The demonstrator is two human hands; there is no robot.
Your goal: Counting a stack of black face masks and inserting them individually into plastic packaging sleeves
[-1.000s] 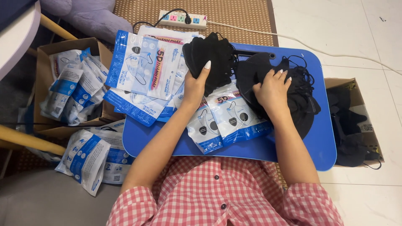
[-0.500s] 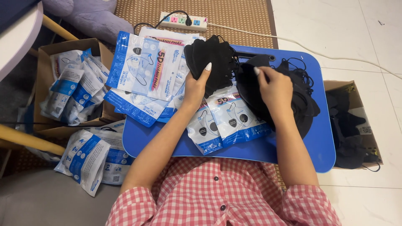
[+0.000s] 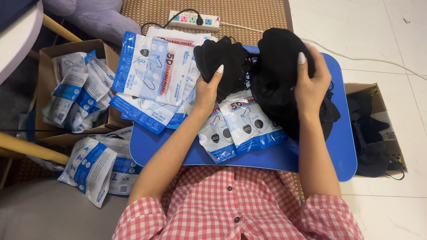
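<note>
Black face masks fill both hands above the blue lap counter (image 3: 342,146): the left hand (image 3: 208,91) grips a small stack (image 3: 222,60) while the right hand (image 3: 310,86) clutches a thicker bundle (image 3: 278,71), lifted off the sealed mask packets (image 3: 242,124) beneath.

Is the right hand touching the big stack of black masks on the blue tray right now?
Touching. The head view shows the right hand wrapped over the stack of black masks, its fingers pressed against the top of it, above the blue tray.
</note>
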